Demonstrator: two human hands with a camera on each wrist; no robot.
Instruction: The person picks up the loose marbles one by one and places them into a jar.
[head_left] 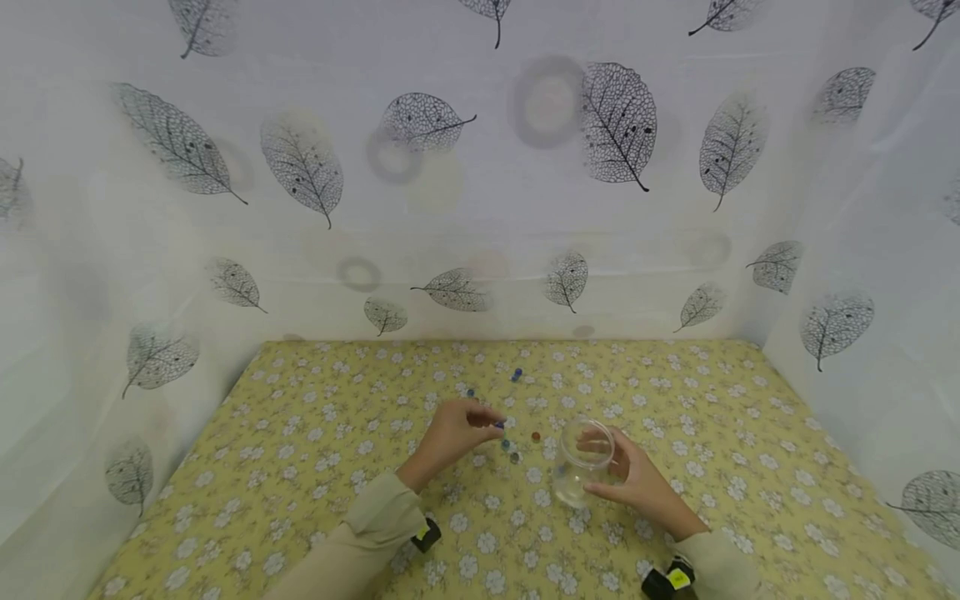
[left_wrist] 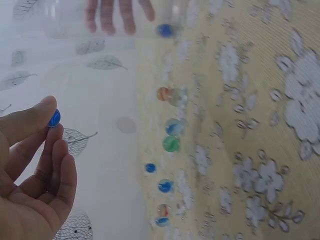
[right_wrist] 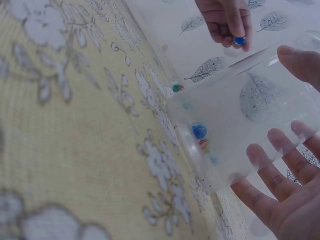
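Between the thumb and fingertips of my left hand (head_left: 453,429) is a small blue glass marble (left_wrist: 54,118), raised above the cloth. My right hand (head_left: 633,482) grips a clear, round jar (head_left: 572,492) from its right side, thumb and fingers spread around the wall. The jar's mouth faces up. A blue marble (right_wrist: 199,131) shows at the jar's bottom in the right wrist view. Between the two hands lie loose marbles, among them an orange one (head_left: 536,436) and a green one (left_wrist: 171,144).
Farther back on the yellow floral tablecloth (head_left: 337,467) sit blue marbles (head_left: 517,373), with another marble (head_left: 471,392) just behind the left hand. A whitish curtain (head_left: 480,208) printed with leaves encloses the table at the back and sides.
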